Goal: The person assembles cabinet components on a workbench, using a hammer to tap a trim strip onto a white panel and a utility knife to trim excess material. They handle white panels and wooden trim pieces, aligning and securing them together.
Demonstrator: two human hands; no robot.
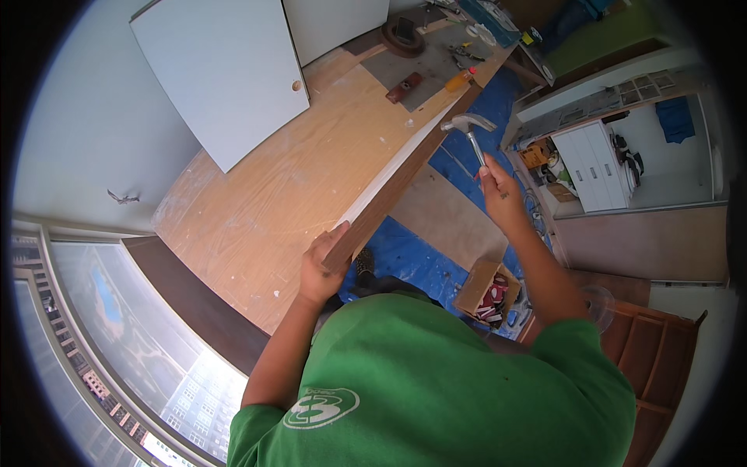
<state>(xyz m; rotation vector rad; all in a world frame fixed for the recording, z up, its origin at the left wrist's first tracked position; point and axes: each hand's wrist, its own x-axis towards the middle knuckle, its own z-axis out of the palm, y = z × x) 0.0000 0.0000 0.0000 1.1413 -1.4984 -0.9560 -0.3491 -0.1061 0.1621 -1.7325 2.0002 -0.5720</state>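
Note:
A claw hammer with a metal head and shaft is in my right hand, whose fingers wrap round its handle. The hammer's head is raised by the side of a long brown wooden board, toward its far half. My left hand grips the near end of that board, with fingers over its top edge. The board runs along the front edge of a wooden worktop, its pale upper side facing up. Part of the left hand's grip is hidden behind the board.
A white panel leans on the wall at the back left. On the worktop's far end lie an orange bottle, a dark red block and pliers. Blue sheeting covers the floor, with an open cardboard box on it.

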